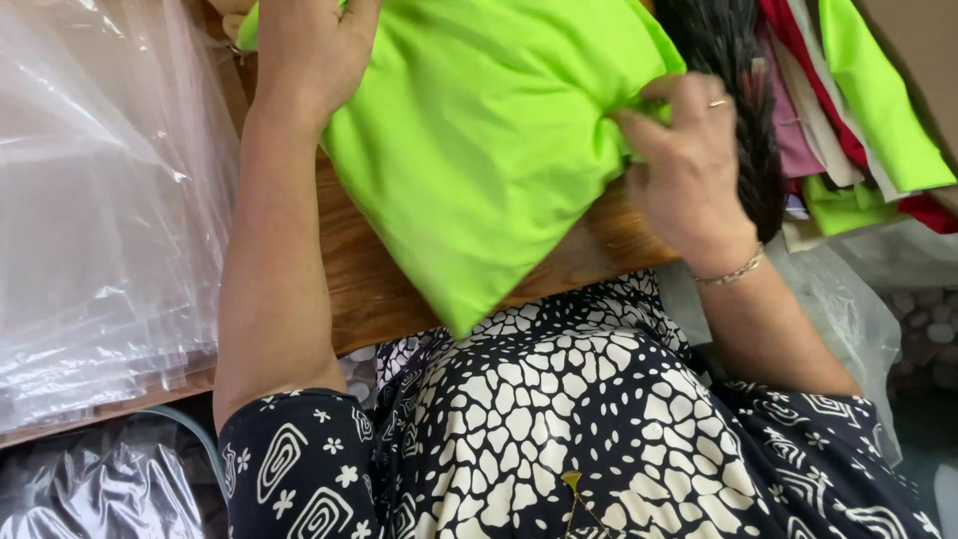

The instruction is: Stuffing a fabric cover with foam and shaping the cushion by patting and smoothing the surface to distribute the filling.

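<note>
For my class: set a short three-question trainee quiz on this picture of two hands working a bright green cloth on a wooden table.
1. True or false: the folded bright lime-green fabric piece lies on a brown wooden table.
2. Which hand pinches the fabric's edge? A) left hand B) right hand
3. What lies stacked at the table's left side?

Key
1. True.
2. B; its grip bunches the edge, while the left hand lies flat on top.
3. A stack of clear plastic bags.
</note>
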